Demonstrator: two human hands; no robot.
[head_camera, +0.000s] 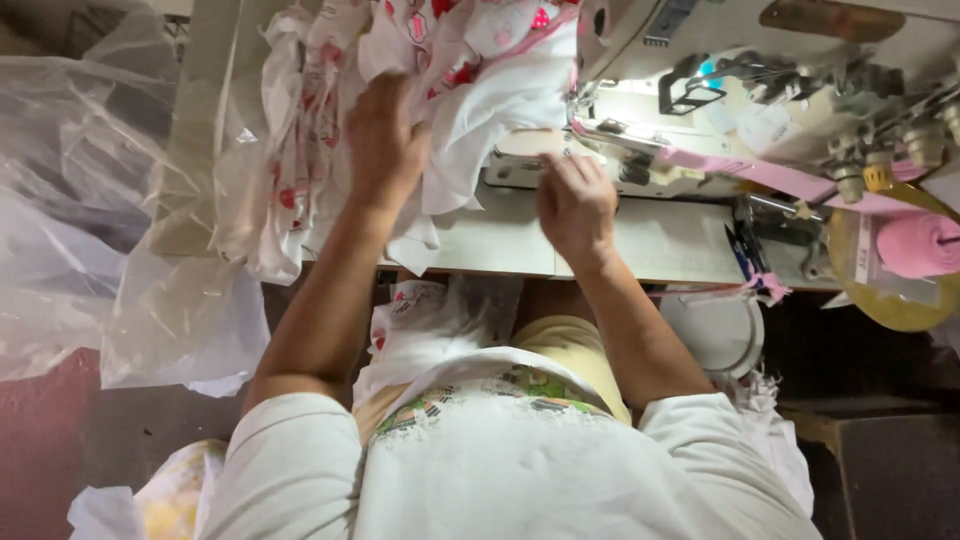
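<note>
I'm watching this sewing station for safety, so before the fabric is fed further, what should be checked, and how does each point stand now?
1. Left hand flat on the white printed fabric, holding it down: ok.
2. Right hand at the fabric edge by the sewing machine: ok, though the fingertips lie close to the needle area.
3. Fingers out of the needle's path: cannot tell, the needle is hidden in glare.
4. Pink binding tape leads from the pink roll toward the presser area without visible snags: ok.
5. Fabric bunched beyond the left hand, heaped up: not ok.

Both hands (385, 140) (575, 205) on printed fabric (480, 60), seemingly.
</note>
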